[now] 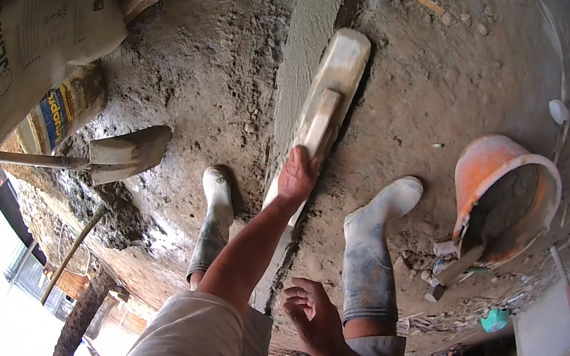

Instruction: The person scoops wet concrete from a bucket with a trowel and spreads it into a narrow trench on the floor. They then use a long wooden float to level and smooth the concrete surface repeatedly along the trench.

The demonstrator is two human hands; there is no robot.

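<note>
Taking the wooden float [327, 102] as landmark: far to its left lie cement sacks [26, 48], and nearer, still left and lower, a shovel [123, 152] rests blade-down on the rough ground [206, 65]. The float itself lies lengthwise on a smoothed strip of wet mortar [307, 45], its raised handle running along its middle. The left hand [298, 174] sits at the float's near end, grip curled onto the lower end of the handle, the board stretching away beyond the fingers. Two grey rubber boots [370, 246] stand either side of that end. The right hand [311, 312] hangs below the float, well apart from it, grip loosely curled on nothing. Right of the float stands an orange bucket [503, 194] holding mortar.
</note>
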